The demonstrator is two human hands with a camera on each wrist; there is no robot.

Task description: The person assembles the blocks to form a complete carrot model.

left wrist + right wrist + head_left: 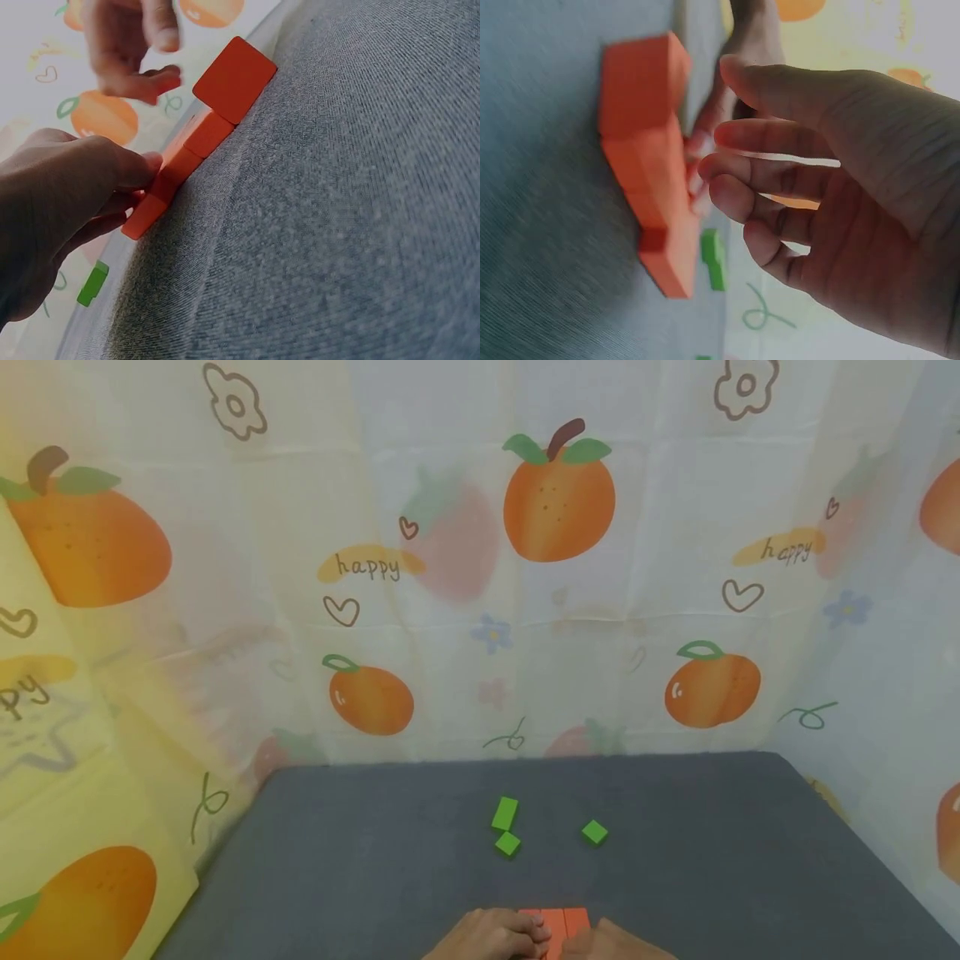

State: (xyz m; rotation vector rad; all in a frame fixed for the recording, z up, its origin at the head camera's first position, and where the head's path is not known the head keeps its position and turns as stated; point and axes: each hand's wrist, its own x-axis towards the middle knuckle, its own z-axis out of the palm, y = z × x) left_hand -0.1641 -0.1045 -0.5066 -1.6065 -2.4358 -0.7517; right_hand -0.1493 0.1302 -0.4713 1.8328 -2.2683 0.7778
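Several orange blocks stand side by side in a row (pixel 553 925) at the near edge of the head view. My left hand (pixel 491 933) is at the row's left side, its thumb and fingers pinching the end block (pixel 147 216) in the left wrist view. At the other end of the row a larger square-faced orange block (pixel 235 79) stands higher than its neighbours. My right hand (pixel 825 180) is beside the row, fingers loosely bent and apart from the blocks, with nothing in its grasp in the right wrist view.
Farther back on the dark grey cloth-covered table (pixel 375 835) lie a longer green block (pixel 506 814), a small green block (pixel 507 844) at its near end, and another small green block (pixel 595 832) to the right. A fruit-printed curtain (pixel 450 677) surrounds the table.
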